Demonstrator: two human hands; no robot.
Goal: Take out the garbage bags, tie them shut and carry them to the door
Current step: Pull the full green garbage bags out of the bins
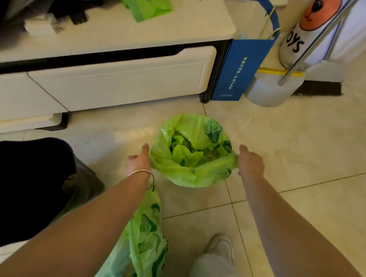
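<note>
On the tiled floor (306,146) stands an open green garbage bag (188,177) holding crumpled green plastic. The left hand (138,162) and right hand (250,164) each grip its rim at opposite sides. A 2nd green bag (143,243) hangs under the left forearm.

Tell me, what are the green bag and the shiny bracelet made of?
The green bag the left hand and right hand pull on looks like thin plastic: it crinkles, stretches and lets light through. The bracelet looks like polished metal, maybe silver; it gleams pale and keeps a stiff ring shape.
</note>
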